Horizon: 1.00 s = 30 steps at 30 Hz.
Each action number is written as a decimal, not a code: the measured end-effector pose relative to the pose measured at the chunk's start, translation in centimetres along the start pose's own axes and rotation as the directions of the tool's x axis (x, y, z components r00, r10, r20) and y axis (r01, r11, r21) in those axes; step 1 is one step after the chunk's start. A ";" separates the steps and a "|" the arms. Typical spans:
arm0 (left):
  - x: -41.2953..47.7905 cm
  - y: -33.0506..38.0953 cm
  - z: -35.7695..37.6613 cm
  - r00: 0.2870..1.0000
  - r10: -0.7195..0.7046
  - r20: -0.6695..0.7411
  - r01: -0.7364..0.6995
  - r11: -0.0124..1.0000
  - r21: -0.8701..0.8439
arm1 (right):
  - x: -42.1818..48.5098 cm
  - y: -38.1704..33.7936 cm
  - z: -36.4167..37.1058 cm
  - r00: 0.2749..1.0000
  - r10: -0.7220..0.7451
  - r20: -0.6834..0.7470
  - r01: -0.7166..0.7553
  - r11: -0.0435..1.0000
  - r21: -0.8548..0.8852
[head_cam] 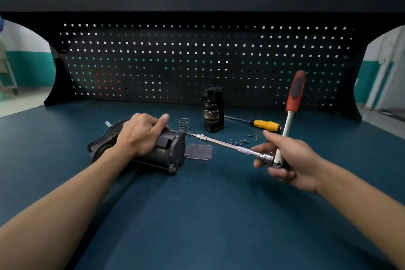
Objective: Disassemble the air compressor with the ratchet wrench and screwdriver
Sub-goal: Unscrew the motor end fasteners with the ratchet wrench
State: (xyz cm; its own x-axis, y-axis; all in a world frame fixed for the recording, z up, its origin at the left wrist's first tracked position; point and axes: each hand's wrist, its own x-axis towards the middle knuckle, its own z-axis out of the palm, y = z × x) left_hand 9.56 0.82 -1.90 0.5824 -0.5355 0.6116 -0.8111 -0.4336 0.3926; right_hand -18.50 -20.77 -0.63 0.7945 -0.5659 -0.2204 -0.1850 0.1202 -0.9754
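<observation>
Plate (199, 151), screws (241, 140) off at 3 o'clock of air compressor (168, 151). Gripping it with left hand (140, 136), ratchet wrench (295, 92) with right hand (287, 160); unbolting seemingly unfinished.

Between left hand (140, 136) and right hand (285, 160): wrench (228, 146) bar spans the gap, from compressor (168, 153) to right hand; plate (199, 151) and loose screws (241, 140) lie close alongside.
Beyond the hands: spring (184, 124), upright black part (213, 109), screwdriver (263, 125), then pegboard (197, 61).
Nearer side: bare worktop (208, 215), open between the forearms.
</observation>
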 end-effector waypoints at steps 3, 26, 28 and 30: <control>-0.1 0.2 -0.1 1.000 0.016 0.006 -0.015 0.999 -0.032 | 0.2 -0.2 -0.4 0.977 0.169 0.128 -0.196 0.952 0.236; -0.3 -0.2 -0.3 0.999 -0.028 0.043 0.028 1.000 -0.010 | 0.6 1.0 -1.7 0.330 -0.839 0.433 0.611 -0.160 -0.775; -0.4 0.0 -0.3 1.000 -0.019 0.019 0.020 0.999 -0.034 | 1.1 1.4 -1.5 0.456 -0.831 0.319 0.625 0.044 -0.779; -0.3 0.0 -0.3 1.000 0.005 0.005 -0.004 0.999 -0.053 | 1.1 1.3 -1.0 0.682 -0.711 0.170 0.608 0.422 -0.673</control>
State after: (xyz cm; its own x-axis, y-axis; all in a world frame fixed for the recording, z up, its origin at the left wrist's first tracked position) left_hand 9.31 1.19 -1.92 0.5789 -0.5413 0.6098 -0.8153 -0.3925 0.4256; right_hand -18.42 -22.02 -2.16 0.7717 -0.3325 0.5421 0.0157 -0.8422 -0.5390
